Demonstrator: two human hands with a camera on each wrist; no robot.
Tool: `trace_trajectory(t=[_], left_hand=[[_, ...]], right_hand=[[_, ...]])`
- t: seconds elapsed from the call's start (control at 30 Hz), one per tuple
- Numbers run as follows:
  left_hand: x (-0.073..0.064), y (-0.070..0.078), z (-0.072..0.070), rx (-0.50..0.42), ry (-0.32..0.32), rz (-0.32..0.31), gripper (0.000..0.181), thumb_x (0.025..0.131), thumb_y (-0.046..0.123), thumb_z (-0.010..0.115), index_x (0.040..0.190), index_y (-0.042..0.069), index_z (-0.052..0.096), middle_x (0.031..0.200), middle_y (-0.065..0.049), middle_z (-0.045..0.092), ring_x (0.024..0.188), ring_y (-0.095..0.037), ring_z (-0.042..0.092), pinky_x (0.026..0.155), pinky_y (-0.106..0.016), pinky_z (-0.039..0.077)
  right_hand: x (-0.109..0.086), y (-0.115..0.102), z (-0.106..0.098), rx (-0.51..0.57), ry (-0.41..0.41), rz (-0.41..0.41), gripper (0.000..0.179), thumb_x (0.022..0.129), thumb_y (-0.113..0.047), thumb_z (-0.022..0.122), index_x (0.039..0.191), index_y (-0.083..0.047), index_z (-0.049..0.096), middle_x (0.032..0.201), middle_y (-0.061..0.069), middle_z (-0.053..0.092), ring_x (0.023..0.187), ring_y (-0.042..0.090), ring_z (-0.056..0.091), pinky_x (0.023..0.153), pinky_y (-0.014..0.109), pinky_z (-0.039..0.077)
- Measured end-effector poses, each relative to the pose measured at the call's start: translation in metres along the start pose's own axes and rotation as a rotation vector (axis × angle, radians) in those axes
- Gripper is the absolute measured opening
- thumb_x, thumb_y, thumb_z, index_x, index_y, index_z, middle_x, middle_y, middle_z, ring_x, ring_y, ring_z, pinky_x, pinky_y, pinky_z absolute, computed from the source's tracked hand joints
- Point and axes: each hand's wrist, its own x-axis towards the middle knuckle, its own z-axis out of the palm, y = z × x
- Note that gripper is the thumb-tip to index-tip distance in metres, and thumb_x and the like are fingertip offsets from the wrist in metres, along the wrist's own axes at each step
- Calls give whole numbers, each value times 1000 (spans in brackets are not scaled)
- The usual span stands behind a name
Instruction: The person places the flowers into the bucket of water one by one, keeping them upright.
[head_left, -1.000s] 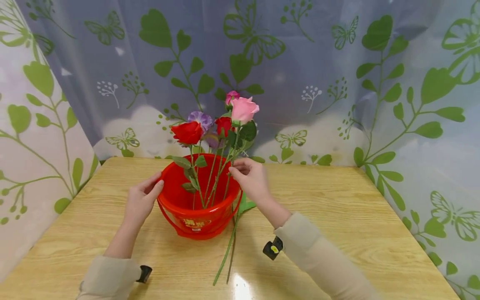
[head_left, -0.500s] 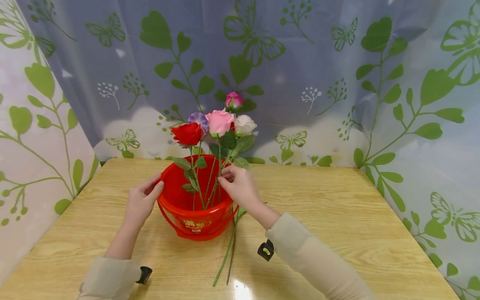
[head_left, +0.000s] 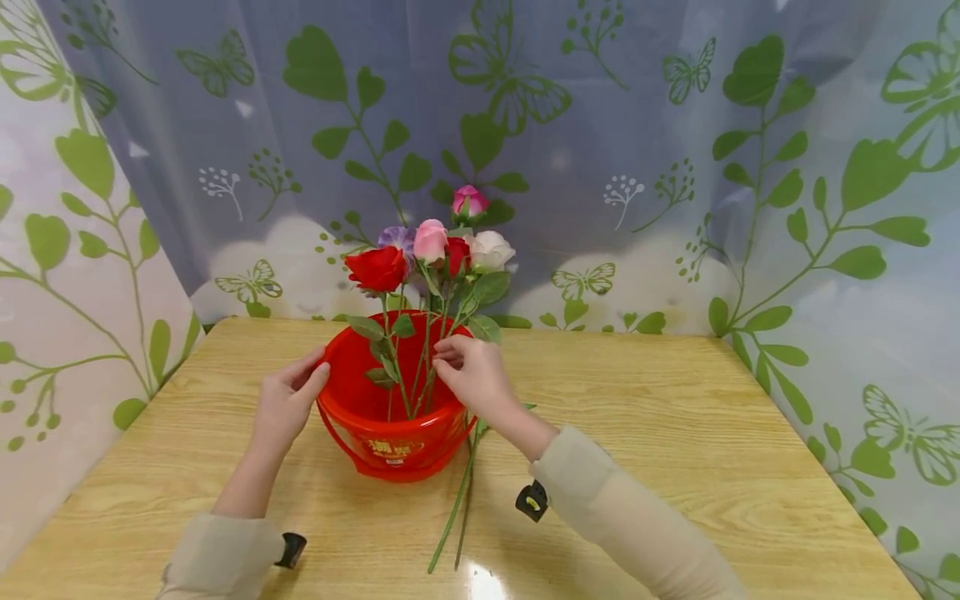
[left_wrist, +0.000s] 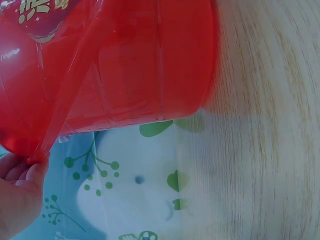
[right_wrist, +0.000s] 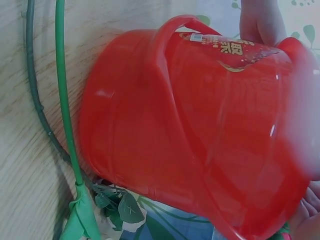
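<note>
A red plastic bucket [head_left: 397, 454] with its handle hanging down stands on the wooden table. My left hand [head_left: 287, 406] grips its left rim, thumb outside; the left wrist view shows that thumb and the curled fingers [left_wrist: 20, 182] at the rim. Over the right rim, my right hand [head_left: 480, 375] pinches the stem of a pink rose [head_left: 431, 242], whose lower end is inside the bucket. Other artificial flowers lean there too: a red rose [head_left: 377, 269], another red rose [head_left: 458, 255] and a purple flower [head_left: 397, 239]. A white rose [head_left: 491, 250] shows behind.
Right of the bucket, a green stem [head_left: 452, 517] and a darker stem [right_wrist: 34, 90] lie on the table [head_left: 637, 417]. A magenta rosebud [head_left: 470, 201] rises at the back. Patterned curtains [head_left: 637, 125] border the table behind and at the sides.
My right hand has moved left and slightly down with the pink rose, uncovering the white rose. The pink bloom has turned since half a second ago. My left hand stays on the rim.
</note>
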Motion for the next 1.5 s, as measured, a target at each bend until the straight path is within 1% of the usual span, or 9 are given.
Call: trace_trajectory(t=[0.1, 0.23, 0.33, 0.6, 0.8, 1.0, 1.13, 1.37, 1.5], left_hand=[[0, 0, 0, -8, 8, 3, 41, 88, 18, 55, 121, -6, 51, 117, -20, 53, 90, 9, 49, 73, -8, 43], [0, -1, 1, -8, 9, 13, 40, 88, 18, 56, 120, -6, 51, 116, -20, 53, 89, 10, 49, 73, -8, 43], [0, -1, 1, 0, 10, 9, 40, 88, 18, 56, 120, -6, 52, 116, -20, 53, 88, 10, 49, 73, -8, 43], [1, 0, 1, 19, 13, 5, 41, 88, 20, 55, 120, -6, 52, 116, -20, 54, 89, 9, 49, 73, -7, 42], [1, 1, 0, 6, 2, 1, 41, 88, 19, 55, 121, -5, 51, 117, -19, 53, 94, 2, 51, 74, -9, 42], [0, 0, 1, -15, 3, 3, 42, 88, 19, 55, 121, -7, 50, 117, -21, 53, 91, 7, 50, 74, -9, 42], [0, 0, 1, -18, -1, 1, 42, 88, 19, 55, 121, -7, 50, 117, -21, 52, 92, 7, 50, 75, -9, 42], [0, 0, 1, 8, 1, 0, 42, 89, 21, 55, 121, -6, 51, 118, -20, 52, 95, 3, 50, 75, -8, 42], [0, 0, 1, 14, 3, -5, 42, 88, 21, 55, 121, -5, 51, 118, -18, 53, 99, -4, 51, 75, -8, 42]], right_hand=[[-4, 2, -4, 65, 27, -28, 15, 82, -1, 60, 96, 2, 64, 89, 11, 64, 80, 19, 60, 68, 22, 50], [-12, 8, -12, 145, 101, -46, 13, 80, 3, 60, 93, 3, 64, 88, 14, 64, 79, 20, 60, 68, 24, 50], [-19, 13, -19, 193, 142, -32, 13, 79, 3, 61, 91, 4, 65, 88, 16, 64, 78, 21, 61, 67, 27, 51], [-37, 31, -30, 200, 180, 13, 10, 79, 1, 63, 88, 2, 66, 84, 10, 65, 77, 18, 61, 66, 25, 52], [-51, 43, -35, 188, 167, 61, 10, 78, 1, 64, 87, 4, 65, 83, 11, 65, 76, 20, 61, 66, 27, 52], [-59, 57, -32, 173, 136, 125, 12, 77, 1, 65, 88, 4, 66, 83, 11, 65, 75, 20, 62, 66, 27, 52], [-63, 63, -28, 165, 102, 190, 12, 77, 1, 66, 88, 4, 66, 82, 9, 65, 75, 19, 61, 65, 26, 51], [-68, 71, -20, 218, 66, 253, 10, 75, 3, 65, 85, 6, 65, 79, 11, 64, 75, 23, 61, 65, 29, 51], [-72, 74, -16, 306, 12, 336, 16, 76, 3, 63, 90, 12, 62, 79, 14, 64, 75, 24, 61, 66, 30, 52]])
